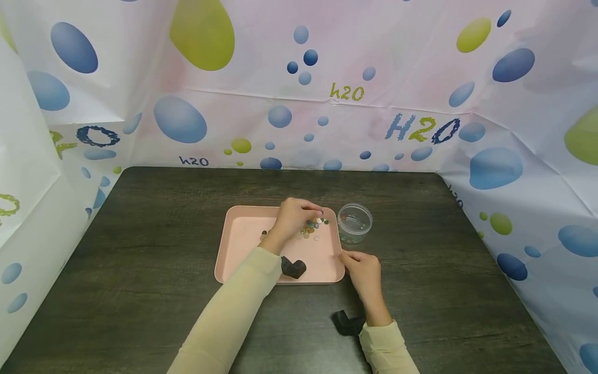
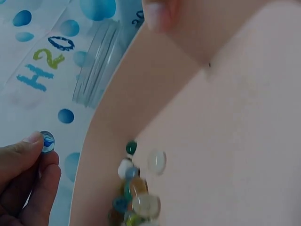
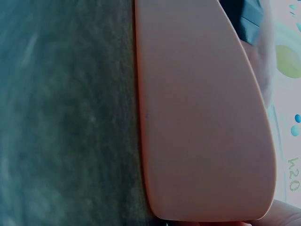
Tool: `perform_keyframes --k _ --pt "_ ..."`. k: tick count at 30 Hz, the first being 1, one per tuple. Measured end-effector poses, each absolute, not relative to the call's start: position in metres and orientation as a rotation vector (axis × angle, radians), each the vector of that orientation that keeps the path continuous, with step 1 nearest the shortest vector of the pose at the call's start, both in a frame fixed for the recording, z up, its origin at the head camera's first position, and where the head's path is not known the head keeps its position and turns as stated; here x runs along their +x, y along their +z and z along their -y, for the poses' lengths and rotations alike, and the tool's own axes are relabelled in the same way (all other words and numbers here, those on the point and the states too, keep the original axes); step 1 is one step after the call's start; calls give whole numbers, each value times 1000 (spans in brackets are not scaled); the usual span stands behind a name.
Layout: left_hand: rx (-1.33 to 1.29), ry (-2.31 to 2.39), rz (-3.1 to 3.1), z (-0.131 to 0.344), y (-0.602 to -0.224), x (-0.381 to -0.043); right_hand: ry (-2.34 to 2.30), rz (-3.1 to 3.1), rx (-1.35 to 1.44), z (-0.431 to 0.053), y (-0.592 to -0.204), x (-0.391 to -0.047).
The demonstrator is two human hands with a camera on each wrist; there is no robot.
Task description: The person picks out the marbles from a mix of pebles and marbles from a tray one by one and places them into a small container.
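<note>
Between thumb and fingertips my left hand (image 1: pixel 291 217) pinches a clear glass marble with a blue swirl (image 2: pixel 47 141), above the far right part of a pink tray (image 1: pixel 243 228). Below that hand, a cluster of small coloured stones and beads (image 1: pixel 309 227) lies along the tray's far side; green, white, amber and blue ones show in the left wrist view. My right hand (image 1: pixel 363 272) grips the tray's near right edge, its thumb over the rim. In the right wrist view the tray's outer wall (image 3: pixel 202 117) hides most of its fingers.
A clear round jar (image 1: pixel 355 224) stands just right of the tray, with some small pieces inside. A few dark and pale stones (image 1: pixel 263 235) lie left of the left hand. Black bands (image 1: pixel 293 268) sit at both wrists. The dark wooden table (image 1: pixel 154 249) meets a printed backdrop.
</note>
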State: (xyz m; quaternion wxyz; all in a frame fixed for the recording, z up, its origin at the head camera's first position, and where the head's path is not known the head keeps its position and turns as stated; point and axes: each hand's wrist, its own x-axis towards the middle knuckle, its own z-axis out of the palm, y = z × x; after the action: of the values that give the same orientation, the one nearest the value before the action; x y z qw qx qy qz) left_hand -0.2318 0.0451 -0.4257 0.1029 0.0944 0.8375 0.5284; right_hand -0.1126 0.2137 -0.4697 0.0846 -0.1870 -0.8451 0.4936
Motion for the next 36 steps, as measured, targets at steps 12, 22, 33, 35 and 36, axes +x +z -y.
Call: perform_keyframes --k 12,22,33,35,36 --pt "396 1530 -2451 -82 -422 -231 1451 2525 -532 -215 -471 -113" --pt "418 1519 -2444 -97 -422 -228 1449 2520 -533 -214 -471 -112" --pt "444 1595 -2400 -105 -417 -224 1542 2482 -539 -214 -469 -112" --pt "437 1597 -2396 -105 -417 -224 1547 2480 -546 -215 -469 -112" --pt "436 1600 -2396 -105 -417 -224 1540 2483 -544 -215 -469 -112"
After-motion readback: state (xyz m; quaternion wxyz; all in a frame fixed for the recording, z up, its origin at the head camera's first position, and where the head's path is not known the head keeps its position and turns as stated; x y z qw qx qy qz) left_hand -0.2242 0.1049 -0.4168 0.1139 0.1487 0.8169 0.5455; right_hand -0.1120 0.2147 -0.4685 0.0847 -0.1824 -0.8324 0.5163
